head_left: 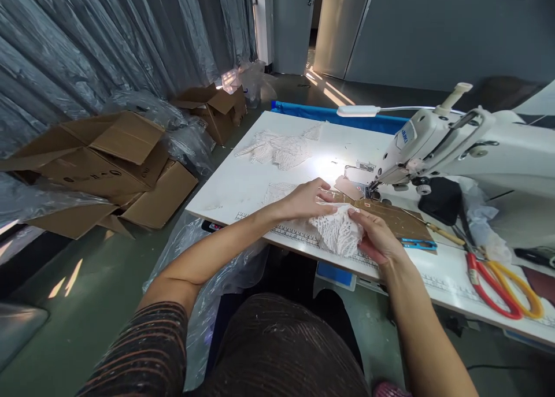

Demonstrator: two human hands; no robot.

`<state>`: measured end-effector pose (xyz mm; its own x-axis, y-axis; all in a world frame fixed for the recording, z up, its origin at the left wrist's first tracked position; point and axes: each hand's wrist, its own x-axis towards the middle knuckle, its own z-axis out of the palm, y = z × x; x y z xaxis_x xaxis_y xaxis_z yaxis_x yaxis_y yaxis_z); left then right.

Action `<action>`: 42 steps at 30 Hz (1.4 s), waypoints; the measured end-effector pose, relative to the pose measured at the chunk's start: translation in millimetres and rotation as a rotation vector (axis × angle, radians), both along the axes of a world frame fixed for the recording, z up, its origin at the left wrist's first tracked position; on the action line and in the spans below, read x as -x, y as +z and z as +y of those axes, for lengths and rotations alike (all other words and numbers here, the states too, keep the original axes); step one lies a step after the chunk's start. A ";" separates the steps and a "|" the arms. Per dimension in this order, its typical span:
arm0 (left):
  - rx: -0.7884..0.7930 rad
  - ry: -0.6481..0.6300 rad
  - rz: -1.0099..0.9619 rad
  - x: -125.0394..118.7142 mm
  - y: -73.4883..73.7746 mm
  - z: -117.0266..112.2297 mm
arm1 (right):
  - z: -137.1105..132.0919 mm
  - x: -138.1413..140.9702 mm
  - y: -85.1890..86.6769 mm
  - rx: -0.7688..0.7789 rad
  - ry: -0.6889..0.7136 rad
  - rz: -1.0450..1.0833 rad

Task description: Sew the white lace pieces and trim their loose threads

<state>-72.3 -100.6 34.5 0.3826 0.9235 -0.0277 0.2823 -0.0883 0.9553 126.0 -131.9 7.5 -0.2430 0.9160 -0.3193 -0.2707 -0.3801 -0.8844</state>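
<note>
A piece of white lace fabric (pixel 340 232) is bunched between my hands at the front edge of the sewing table. My left hand (pixel 310 199) grips its upper left edge with bent fingers. On the right side, my right hand (pixel 375 235) pinches the lace between thumb and fingers. Just beyond the hands stands the white sewing machine (pixel 416 143), its presser foot (pixel 372 190) lit by a lamp. More white lace (pixel 280 148) lies flat on the far left of the table, and another bit of lace (pixel 277 192) shows behind my left forearm.
Red- and yellow-handled scissors (pixel 498 290) and blue thread snips (pixel 418 244) lie to the right. A brown board (pixel 390 218) sits beside the needle area. Printed rulers run along the white tabletop's (pixel 217 183) front edge. Opened cardboard boxes (pixel 117 154) and plastic sheeting occupy the floor at left.
</note>
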 end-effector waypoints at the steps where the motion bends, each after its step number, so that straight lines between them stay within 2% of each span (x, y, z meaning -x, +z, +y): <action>1: 0.038 -0.007 -0.005 5.3 -0.9 0.4 | 2.7 -1.7 -1.0 -0.002 -0.015 -0.028; 5: 0.143 -0.055 0.051 33.4 7.9 -6.8 | 12.2 -9.9 2.2 -0.021 0.080 -0.174; 8: 0.058 -0.009 0.199 62.9 21.4 -19.4 | 14.9 -18.3 13.0 -0.084 0.125 -0.313; 10: -0.057 0.129 0.311 85.5 26.9 -27.2 | 15.0 -26.4 22.1 -0.082 0.141 -0.344; 12: -0.171 0.306 0.407 107.0 26.2 -31.4 | 15.4 -36.2 31.1 -0.040 0.132 -0.320; 14: -0.238 0.440 0.476 123.7 19.2 -30.4 | 16.8 -45.6 39.8 0.020 0.096 -0.319; 16: -0.247 0.497 0.519 132.9 8.1 -23.8 | 19.4 -51.8 49.0 0.061 0.046 -0.361; 22: -0.268 0.426 0.575 125.9 -19.9 5.7 | 22.6 -43.3 77.2 0.077 -0.051 -0.496; 27: -0.259 0.369 0.608 121.0 -23.8 10.8 | 23.9 -27.8 78.6 0.056 -0.004 -0.538; 30: -0.259 0.335 0.567 122.3 -16.2 8.4 | 27.6 -20.1 76.9 0.045 0.042 -0.514; 34: -0.249 0.268 0.477 117.0 7.4 7.3 | 30.6 -12.7 82.6 0.047 0.026 -0.492; 38: -0.220 0.135 0.362 98.1 31.7 16.3 | 30.7 -11.2 90.4 0.013 -0.026 -0.469; 42: -0.083 -0.024 0.236 77.0 38.3 34.3 | 34.9 3.8 99.3 -0.026 -0.078 -0.417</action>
